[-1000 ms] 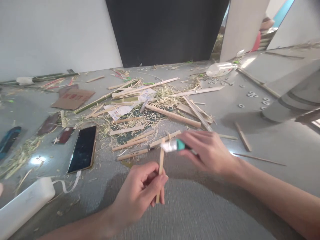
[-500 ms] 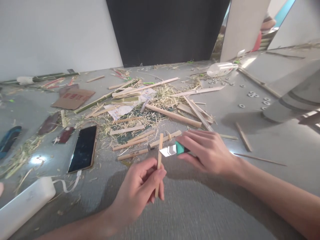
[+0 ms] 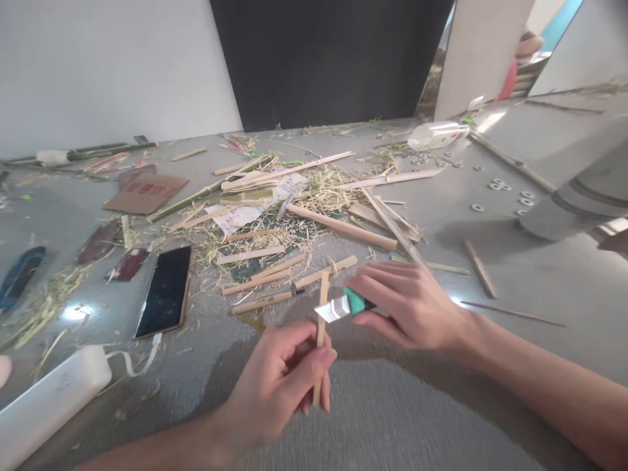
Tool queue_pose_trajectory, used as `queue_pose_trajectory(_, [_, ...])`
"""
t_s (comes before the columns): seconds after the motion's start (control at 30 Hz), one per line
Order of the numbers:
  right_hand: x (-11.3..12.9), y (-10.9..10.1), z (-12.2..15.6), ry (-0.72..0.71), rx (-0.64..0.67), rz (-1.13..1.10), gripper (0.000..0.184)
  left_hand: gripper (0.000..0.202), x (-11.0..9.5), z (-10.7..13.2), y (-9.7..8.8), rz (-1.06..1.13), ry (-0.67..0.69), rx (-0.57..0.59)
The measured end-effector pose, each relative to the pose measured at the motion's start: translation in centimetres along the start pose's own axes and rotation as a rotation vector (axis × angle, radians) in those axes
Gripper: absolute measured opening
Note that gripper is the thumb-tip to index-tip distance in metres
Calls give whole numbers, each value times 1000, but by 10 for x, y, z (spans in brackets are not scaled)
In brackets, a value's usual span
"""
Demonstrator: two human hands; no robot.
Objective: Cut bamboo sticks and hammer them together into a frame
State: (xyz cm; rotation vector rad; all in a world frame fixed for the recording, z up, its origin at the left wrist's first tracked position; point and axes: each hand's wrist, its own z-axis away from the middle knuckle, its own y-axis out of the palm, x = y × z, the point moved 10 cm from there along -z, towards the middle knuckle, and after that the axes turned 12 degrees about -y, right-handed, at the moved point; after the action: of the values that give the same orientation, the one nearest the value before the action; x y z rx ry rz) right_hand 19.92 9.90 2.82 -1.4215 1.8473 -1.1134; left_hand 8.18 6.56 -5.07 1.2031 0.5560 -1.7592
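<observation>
My left hand [image 3: 289, 373] pinches a thin, pale bamboo strip [image 3: 324, 288] between thumb and fingers, held nearly upright with its top end free. In my right hand [image 3: 407, 304] is a utility knife [image 3: 357, 301] with a green and black handle, fingers wrapped round it. Its blade lies against the strip a little above my left fingers, pointing left. Behind the strip, several cut bamboo pieces [image 3: 258, 281] and a carving tool with a wooden handle [image 3: 262, 303] lie on the grey table [image 3: 392, 418].
A hammer [image 3: 343, 226] lies among bamboo shavings [image 3: 333, 186]. On the left are a phone [image 3: 164, 292], a white power bank [image 3: 59, 392] with its cable, and brown cardboard [image 3: 147, 193]. Small white rings [image 3: 498, 185], a clear bottle [image 3: 436, 135] and a grey cylinder [image 3: 579, 196] are at right.
My left hand and the strip have shifted slightly right and toward me. The knife blade now sits lower along the strip, its handle tilted a little differently.
</observation>
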Motion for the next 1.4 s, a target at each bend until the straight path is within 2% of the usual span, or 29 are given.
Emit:
queue_pose_trajectory(0.17, [-46,-25,22,353,-122,199,23,34,6,6,18,-109,-14,97])
queue_pose_trajectory(0.23, [-53,-31,29,415,-172,183,23,32,9,6,23,-140,-29,126])
queue_pose_trajectory(0.33, [-46,-28,26,381,-233,5,27,33,7,2,13,-170,-20,51])
queue_pose_trajectory(0.47, [-27,-11,16,313,-235,-289,37,39,2,-1,-5,-190,-13,-79])
queue_pose_trajectory(0.57, [-22,-1,14,306,-213,-409,21,40,2,0,-7,-239,-13,-97])
queue_pose_trajectory(0.67, [-22,4,15,301,-204,-474,4,40,2,1,-5,-322,9,-105])
queue_pose_trajectory(0.93, [6,23,4,100,-71,-656,9,47,0,-1,-2,-399,63,-91])
queue_pose_trajectory(1.2, [7,33,5,129,8,-695,15,45,-4,-2,3,-398,73,-71])
queue_pose_trajectory(1.4, [-5,19,7,174,-84,-685,5,37,-9,-1,-5,-410,83,-104])
